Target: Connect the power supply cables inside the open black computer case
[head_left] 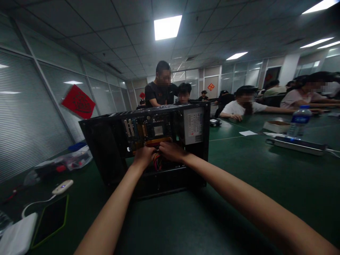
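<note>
An open black computer case [170,180] stands on the green table, its open side towards me. Inside it are a motherboard with a pale square chip [158,131], card slots [130,127] and a labelled power supply [193,124]. My left hand [143,156] and my right hand [172,151] reach into the case and meet below the chip, fingers curled in. Just beneath the fingertips hangs a bundle of coloured cables [157,163]. A yellowish-orange strip [159,140] runs right above the hands. What the fingers grip is too small and dark to make out.
On the left lie a phone [51,219], a white box-like device [20,233] with a cable and plastic bags [77,159]. To the right are a power strip [297,145], a water bottle [300,122] and a small box [277,126]. People sit and stand beyond.
</note>
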`<state>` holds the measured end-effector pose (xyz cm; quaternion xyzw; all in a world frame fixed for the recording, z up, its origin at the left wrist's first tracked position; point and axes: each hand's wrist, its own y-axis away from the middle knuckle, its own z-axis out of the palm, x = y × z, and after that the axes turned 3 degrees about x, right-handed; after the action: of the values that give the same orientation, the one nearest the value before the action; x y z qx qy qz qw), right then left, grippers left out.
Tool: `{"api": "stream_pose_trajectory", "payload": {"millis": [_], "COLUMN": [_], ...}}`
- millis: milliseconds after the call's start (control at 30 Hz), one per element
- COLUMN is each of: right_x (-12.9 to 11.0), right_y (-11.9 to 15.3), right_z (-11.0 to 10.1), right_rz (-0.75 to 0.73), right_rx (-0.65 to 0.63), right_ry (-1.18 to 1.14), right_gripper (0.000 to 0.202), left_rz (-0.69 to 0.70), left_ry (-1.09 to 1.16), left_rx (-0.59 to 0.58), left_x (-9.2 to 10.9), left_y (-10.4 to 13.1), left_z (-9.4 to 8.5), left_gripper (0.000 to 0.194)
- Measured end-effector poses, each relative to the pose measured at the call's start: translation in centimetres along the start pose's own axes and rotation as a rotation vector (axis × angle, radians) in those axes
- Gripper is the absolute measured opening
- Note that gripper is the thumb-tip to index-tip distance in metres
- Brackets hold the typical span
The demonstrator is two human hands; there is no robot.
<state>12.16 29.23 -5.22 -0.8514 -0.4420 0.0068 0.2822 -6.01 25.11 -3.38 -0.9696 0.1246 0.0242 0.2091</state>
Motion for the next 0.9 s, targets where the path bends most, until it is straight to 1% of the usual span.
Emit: {"api": "stream_pose_trajectory", "payload": {"millis": [600,733,900], "right_x": [-0.24,-0.28,-0.39], "right_y": [0.12,0.1,-0.11], "right_z": [-0.4,-0.36,-0.49], "right_rz": [0.038,0.074,0.127], "right_rx": [0.0,0.009,-0.053], "right_ry": [0.042,0.039,0.056], "right_gripper": [0.02,0.022,0.025], "left_rz": [-0.044,-0.066,-0.093], "left_ry": [0.113,0.157,0.23], "left_rx": [-0.005,-0.01,-0.003], "left_x": [-0.22,-0.39,-0.31], "left_y": [0.27,0.24,0.14], "left_z": [0.32,0.33,0.43], "left_gripper": [0.028,0.027,0.025]}}
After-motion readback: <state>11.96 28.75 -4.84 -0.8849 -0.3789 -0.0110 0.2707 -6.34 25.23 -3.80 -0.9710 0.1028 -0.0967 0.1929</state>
